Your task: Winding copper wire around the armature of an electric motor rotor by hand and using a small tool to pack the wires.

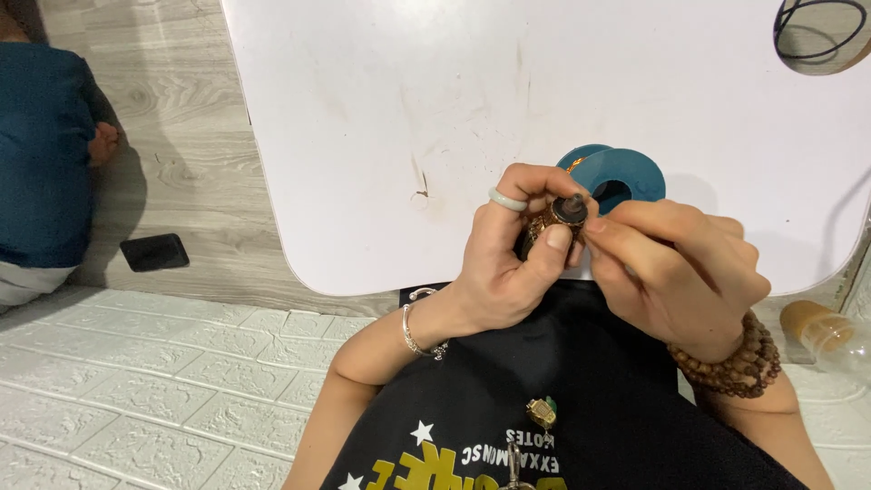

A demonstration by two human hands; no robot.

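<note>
Mostly hidden inside the grip: a small dark, coppery motor part (555, 220), only its round grey end cap and a strip of brown winding showing, too small to make out further. Held over the near edge of the white table (363, 118), just in front of a blue spool (626, 172), itself half covered by knuckles. Left hand (508, 259) curled tight round the part, thumb pressed up against its side, pale ring on one finger. Right hand (676, 268) closed too, thumb and forefinger pinching at the cap; anything thin between them impossible to tell. Cut off at the top right corner, a loop of black cable (817, 27). Down right, a bottle (821, 334) partly out of frame. On the floor at left, a dark phone (154, 252).
</note>
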